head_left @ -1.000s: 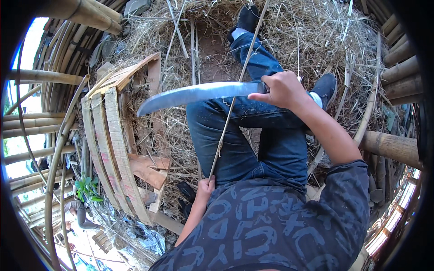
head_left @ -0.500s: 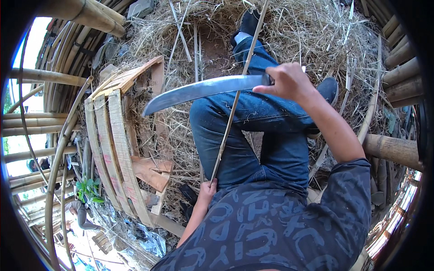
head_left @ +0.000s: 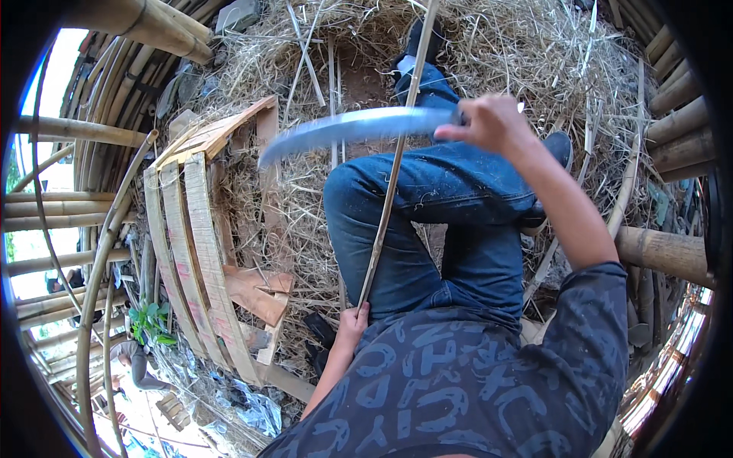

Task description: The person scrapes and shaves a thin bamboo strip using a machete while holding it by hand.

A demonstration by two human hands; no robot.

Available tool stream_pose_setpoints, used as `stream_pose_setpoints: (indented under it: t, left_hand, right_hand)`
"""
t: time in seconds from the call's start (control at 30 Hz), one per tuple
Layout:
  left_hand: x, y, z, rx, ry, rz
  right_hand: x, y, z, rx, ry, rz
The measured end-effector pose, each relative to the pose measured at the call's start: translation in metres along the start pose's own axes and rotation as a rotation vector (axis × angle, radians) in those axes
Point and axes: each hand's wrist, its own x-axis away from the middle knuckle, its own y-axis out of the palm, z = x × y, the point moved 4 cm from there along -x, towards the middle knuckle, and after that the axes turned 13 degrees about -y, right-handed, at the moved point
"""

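- Nearest to us is our dark shirt (head_left: 458,374), printed with greyish lettering and filling the lower middle of the view.
- Our left hand (head_left: 353,320) sits beside our left hip, thumb and fingers pinched together on the lower end of a long, thin wooden strip (head_left: 382,221).
- The strip slants up and slightly rightward from that hand, passing over our blue jeans (head_left: 405,252), and runs to the top edge of the view.
- Our legs are bent and crossed; pale flecks dot the denim.
- Our right hand (head_left: 490,126) is raised over the legs, farther out than the left one, its fingers clamped on the grip of a long knife (head_left: 351,127), the thumb jutting leftward.
- The knife's broad blade points left, curves down toward its tip and is blurred; it crosses the strip in our view, though we cannot tell whether the two touch.
- Beyond, our dark shoes (head_left: 561,151) rest among straw-like shavings (head_left: 504,61).
- To our left is a slatted wooden frame (head_left: 208,244), with a broken board (head_left: 256,294) beside its slats.
- To our right, a thick bamboo pole (head_left: 660,252) juts inward.
- Farther left we see a green plant (head_left: 153,322), crumpled clear plastic (head_left: 259,412), bamboo rails (head_left: 72,206) and another person (head_left: 137,366), partly visible.
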Motion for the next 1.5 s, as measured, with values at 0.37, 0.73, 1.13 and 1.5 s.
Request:
stream_pose_setpoints:
  t: [0.37, 0.73, 1.13, 1.5]
  left_hand:
    - [-0.005, 0.002, -0.006, 0.009, 0.076, 0.011]
    - [-0.004, 0.003, -0.006, 0.017, 0.120, 0.090]
    - [-0.008, 0.003, -0.003, -0.008, 0.140, 0.085]
    - [-0.007, 0.004, -0.007, -0.061, 0.083, 0.107]
  right_hand:
    - [0.002, -0.006, -0.022, 0.055, -0.125, 0.070]
    - [-0.025, -0.010, 0.003, 0.133, -0.064, 0.093]
    - [-0.017, -0.019, 0.036, 0.149, 0.080, 0.119]
    - [-0.017, -0.043, 0.094, 0.163, 0.257, 0.168]
